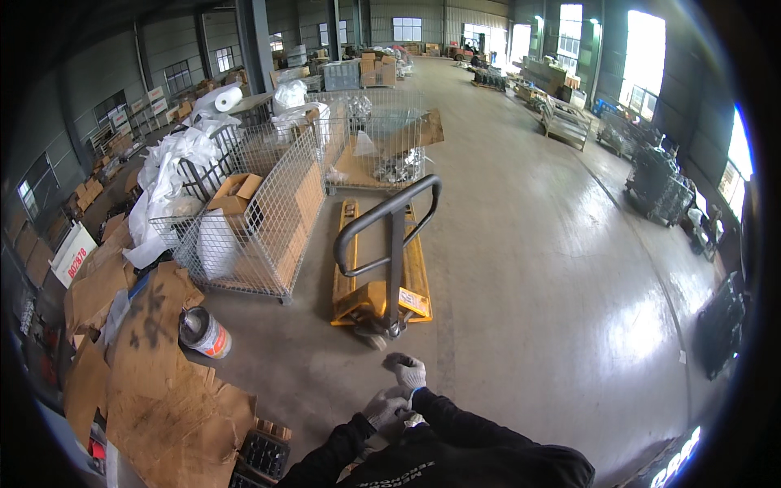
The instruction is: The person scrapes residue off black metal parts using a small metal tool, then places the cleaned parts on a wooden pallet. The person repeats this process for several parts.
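My right hand (411, 373), in a pale work glove with dark fingers, reaches out in front of my body with its fingers stretched toward the left and holding nothing. My left hand (385, 409), also gloved, is closed close to the right wrist and sleeve cuff; what its fingers grip is hidden. Just ahead of both hands stands a yellow pallet jack (417, 281). Its black loop handle (355, 236) rises toward me, and neither hand touches it.
Wire mesh cages (281, 220) with cardboard and white plastic wrap stand ahead left. A paint can (207, 332) sits by flattened cardboard (167, 382) at the left. Dark wrapped goods (657, 185) and a metal rack (565, 122) line the right side. A grey column (254, 45) stands behind the cages.
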`<state>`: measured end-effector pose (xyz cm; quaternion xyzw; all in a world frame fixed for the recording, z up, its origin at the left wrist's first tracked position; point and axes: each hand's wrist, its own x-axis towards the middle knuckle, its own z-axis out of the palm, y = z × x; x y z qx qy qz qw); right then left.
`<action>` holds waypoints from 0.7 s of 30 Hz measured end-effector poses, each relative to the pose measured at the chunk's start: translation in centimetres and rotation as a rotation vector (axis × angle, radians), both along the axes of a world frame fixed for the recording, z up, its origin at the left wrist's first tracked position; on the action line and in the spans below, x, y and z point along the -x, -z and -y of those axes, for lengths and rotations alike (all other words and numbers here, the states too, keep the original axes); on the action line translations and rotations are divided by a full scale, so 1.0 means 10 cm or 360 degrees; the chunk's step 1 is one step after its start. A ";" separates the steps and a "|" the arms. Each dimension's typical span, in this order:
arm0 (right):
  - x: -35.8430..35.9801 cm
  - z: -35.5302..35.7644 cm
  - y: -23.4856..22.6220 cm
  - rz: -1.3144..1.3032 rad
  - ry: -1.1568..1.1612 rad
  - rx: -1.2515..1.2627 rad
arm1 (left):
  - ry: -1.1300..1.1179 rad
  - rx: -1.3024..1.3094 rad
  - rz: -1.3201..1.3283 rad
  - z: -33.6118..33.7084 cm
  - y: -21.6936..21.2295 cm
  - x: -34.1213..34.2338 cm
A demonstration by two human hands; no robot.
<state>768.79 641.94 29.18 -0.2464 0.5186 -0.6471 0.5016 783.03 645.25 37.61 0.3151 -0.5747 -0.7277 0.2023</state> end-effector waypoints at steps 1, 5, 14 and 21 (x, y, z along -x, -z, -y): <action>0.05 0.04 -0.01 -0.0343 0.0068 0.0138 | -0.0015 -0.0223 -0.0009 0.02 -0.02 0.05; 0.43 0.24 -0.04 -0.1465 -0.0137 0.0094 | -0.0116 0.1012 0.0961 0.27 -0.27 0.24; 0.79 0.43 0.06 -0.1489 -0.0757 0.1055 | -0.0067 0.1886 0.0263 0.77 -0.66 0.72; 1.18 1.05 -1.53 -0.2402 -0.0112 0.1272 | -0.0182 0.2187 0.0308 0.93 -1.18 0.91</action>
